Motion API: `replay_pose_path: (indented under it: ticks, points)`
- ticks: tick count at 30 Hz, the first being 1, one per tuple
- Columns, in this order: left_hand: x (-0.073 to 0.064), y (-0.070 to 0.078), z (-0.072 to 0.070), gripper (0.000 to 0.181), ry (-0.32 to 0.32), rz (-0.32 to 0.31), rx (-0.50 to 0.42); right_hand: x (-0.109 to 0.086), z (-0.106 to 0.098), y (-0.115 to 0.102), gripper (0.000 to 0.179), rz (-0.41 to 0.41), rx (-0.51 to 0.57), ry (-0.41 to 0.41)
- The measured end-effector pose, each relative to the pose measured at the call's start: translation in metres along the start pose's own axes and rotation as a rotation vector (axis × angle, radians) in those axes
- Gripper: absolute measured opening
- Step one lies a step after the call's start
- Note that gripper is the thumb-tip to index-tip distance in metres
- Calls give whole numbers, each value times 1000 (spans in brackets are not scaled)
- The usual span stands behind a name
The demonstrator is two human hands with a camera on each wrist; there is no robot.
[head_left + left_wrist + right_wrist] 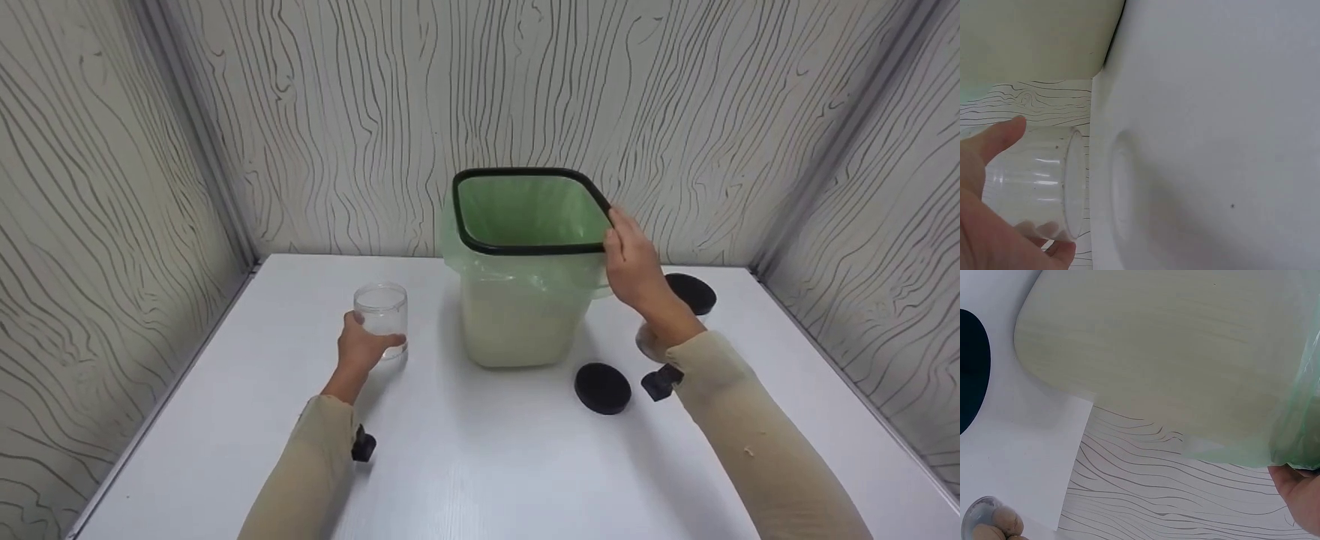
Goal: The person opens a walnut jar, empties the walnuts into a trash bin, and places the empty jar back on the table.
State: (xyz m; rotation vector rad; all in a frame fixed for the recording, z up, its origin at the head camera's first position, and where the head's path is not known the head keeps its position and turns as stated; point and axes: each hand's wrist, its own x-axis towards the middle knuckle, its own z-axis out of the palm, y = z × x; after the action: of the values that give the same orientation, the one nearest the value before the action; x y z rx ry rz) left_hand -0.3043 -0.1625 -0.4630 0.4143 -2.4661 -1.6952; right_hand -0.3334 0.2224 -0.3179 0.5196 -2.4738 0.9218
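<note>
My left hand (362,346) grips a clear, see-through jar (382,311) with no lid on it, thumb on one side and fingers on the other. In the left wrist view the jar's base (1075,185) is slightly off the white table. My right hand (636,262) holds the right front corner of a trash can (521,322), at its black rim (540,249). A pale green bag (536,210) lines the can and hangs over its outside. From the right wrist, the thumb (1283,481) shows at the bag's edge; the other fingers are mostly hidden.
A loose black lid (603,388) lies on the table, right of the can's front. Behind my right wrist stands a jar with a black lid (691,292), partly hidden; walnuts (1008,520) show in a clear jar there. Wood-patterned walls (360,127) enclose the white table (465,465).
</note>
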Motion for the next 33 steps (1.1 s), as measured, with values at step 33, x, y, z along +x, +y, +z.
replay_pose_path:
  ticks: [33]
  points:
    - [11,-12,2,94,5,-41,143,-2,0,-2,51,0,17,18]
